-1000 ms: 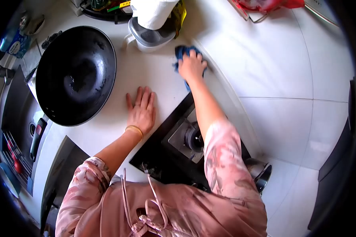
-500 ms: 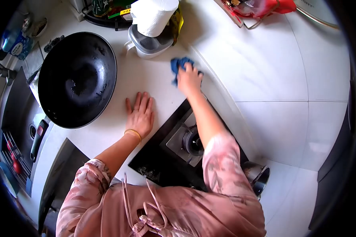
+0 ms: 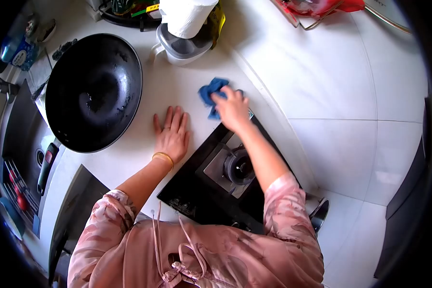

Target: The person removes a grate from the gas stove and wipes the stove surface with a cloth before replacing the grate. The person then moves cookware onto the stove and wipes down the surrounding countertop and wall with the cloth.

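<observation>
My left hand (image 3: pixel 172 139) lies flat on the white countertop (image 3: pixel 173 86), fingers spread, with nothing in it. A yellow bracelet circles that wrist. My right hand (image 3: pixel 232 108) presses a crumpled blue cloth (image 3: pixel 212 94) against the counter, just beyond the far corner of the black gas stove (image 3: pixel 187 192). The cloth sticks out past the fingers on the left side. Below my right forearm is the stove's round burner (image 3: pixel 238 168). Left of my left hand rests a large black wok (image 3: pixel 93 93), its inside facing up with wet-looking marks.
A lidded container (image 3: pixel 185 48) and a paper roll (image 3: pixel 185 17) stand at the back. The sink (image 3: pixel 26 129) is at the left, with the wok's handle (image 3: pixel 46 168) beside it. A metal pot (image 3: pixel 319 213) is right of the stove. A red bag (image 3: pixel 321 6) shows at upper right.
My right hand has moved toward me with the blue cloth, which now sits further left and closer to the stove. My left hand stays at the same place on the counter.
</observation>
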`<action>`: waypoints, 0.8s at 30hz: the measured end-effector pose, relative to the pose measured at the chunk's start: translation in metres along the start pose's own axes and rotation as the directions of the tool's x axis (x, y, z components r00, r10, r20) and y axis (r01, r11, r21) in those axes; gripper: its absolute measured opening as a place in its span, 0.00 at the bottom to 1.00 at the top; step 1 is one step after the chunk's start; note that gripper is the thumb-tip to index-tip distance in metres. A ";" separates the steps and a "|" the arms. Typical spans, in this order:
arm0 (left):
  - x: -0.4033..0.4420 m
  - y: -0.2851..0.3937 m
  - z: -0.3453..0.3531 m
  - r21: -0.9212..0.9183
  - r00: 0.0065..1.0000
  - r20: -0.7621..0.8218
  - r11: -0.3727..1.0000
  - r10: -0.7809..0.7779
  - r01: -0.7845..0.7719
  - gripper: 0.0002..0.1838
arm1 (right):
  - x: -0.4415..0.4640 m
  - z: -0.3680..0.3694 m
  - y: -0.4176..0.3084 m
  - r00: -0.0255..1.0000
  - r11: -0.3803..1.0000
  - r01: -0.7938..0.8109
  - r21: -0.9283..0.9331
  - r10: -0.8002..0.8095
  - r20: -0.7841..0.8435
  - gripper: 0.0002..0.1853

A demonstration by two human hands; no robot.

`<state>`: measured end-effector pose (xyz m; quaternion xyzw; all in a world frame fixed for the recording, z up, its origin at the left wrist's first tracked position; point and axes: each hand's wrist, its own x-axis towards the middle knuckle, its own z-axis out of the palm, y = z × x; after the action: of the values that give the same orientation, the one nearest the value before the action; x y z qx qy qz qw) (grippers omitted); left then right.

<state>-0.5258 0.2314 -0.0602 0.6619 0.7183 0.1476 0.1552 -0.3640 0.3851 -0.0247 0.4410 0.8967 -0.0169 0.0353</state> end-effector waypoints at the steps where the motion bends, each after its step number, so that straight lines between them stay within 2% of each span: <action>1: 0.000 -0.001 0.001 -0.001 1.000 -0.011 1.000 0.003 -0.003 0.29 | 0.015 0.006 0.016 0.997 0.997 -0.079 -0.011 0.079 -0.002 0.19; 2: 0.001 -0.003 0.001 0.019 1.000 -0.006 1.000 -0.001 0.001 0.29 | 0.035 0.027 0.036 0.970 0.974 -0.223 0.026 0.225 -0.088 0.19; 3: 0.001 -0.004 0.001 0.036 1.000 0.002 0.999 -0.003 0.002 0.29 | 0.052 0.020 0.035 0.945 0.952 -0.305 0.008 0.304 -0.120 0.19; 5: 0.002 -0.002 0.004 0.052 1.000 0.001 0.999 0.001 -0.001 0.28 | 0.067 0.013 0.004 0.910 0.913 -0.409 0.009 0.408 -0.067 0.21; 7: 0.000 -0.002 0.005 0.063 1.000 -0.010 0.998 -0.002 0.003 0.28 | 0.045 0.022 -0.025 0.983 0.990 -0.137 0.020 0.138 -0.119 0.20; 8: -0.004 0.000 0.005 0.052 1.000 -0.008 0.999 -0.001 0.002 0.28 | 0.024 0.019 -0.037 0.996 0.995 -0.019 0.094 0.026 -0.080 0.20; 9: -0.004 0.001 0.006 0.046 1.000 -0.014 0.999 0.000 0.001 0.28 | 0.007 0.013 -0.047 0.994 0.980 0.101 0.171 -0.092 -0.059 0.19; 10: -0.002 0.000 0.006 0.043 1.000 -0.027 0.999 -0.003 0.004 0.28 | -0.003 0.005 -0.046 0.989 0.947 0.149 0.285 -0.149 -0.020 0.17; 11: 0.000 -0.002 0.006 0.043 0.999 -0.038 0.999 -0.009 0.011 0.27 | 0.001 0.010 -0.026 0.975 0.909 0.221 0.354 -0.212 -0.067 0.17; 13: 0.000 -0.005 0.011 0.053 0.999 -0.052 0.999 0.003 0.000 0.28 | 0.036 0.033 0.020 0.964 0.866 0.152 0.476 -0.023 -0.265 0.18; 15: 0.000 -0.004 0.012 0.059 0.999 -0.043 0.998 0.004 -0.002 0.28 | 0.080 0.033 0.048 0.903 0.857 -0.005 0.515 0.224 -0.365 0.15; 17: 0.000 -0.002 0.007 0.063 1.000 -0.019 0.998 0.002 0.000 0.29 | 0.107 0.032 0.024 0.881 0.909 -0.318 0.270 0.389 -0.271 0.16; 18: 0.001 -0.004 0.008 0.064 1.000 -0.028 0.998 0.005 -0.003 0.29 | 0.107 0.025 -0.003 0.890 0.926 -0.352 0.135 0.376 -0.257 0.18; 20: -0.001 -0.004 0.009 0.060 0.999 -0.042 0.998 0.013 -0.010 0.30 | 0.092 0.020 -0.039 0.957 0.977 -0.191 0.091 0.206 -0.204 0.14; 23: -0.003 -0.007 0.012 -0.080 0.994 -0.111 0.997 0.003 -0.012 0.30 | 0.048 0.022 -0.044 0.974 0.969 0.103 0.226 -0.052 -0.222 0.16; 24: -0.002 -0.006 0.011 -0.049 0.996 -0.085 0.999 0.003 -0.007 0.31 | 0.051 0.022 -0.031 0.984 0.963 0.061 0.262 -0.015 -0.176 0.16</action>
<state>-0.5263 0.2286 -0.0722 0.6528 0.7187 0.1938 0.1405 -0.4184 0.4049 -0.0506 0.4242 0.8943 -0.0996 -0.1022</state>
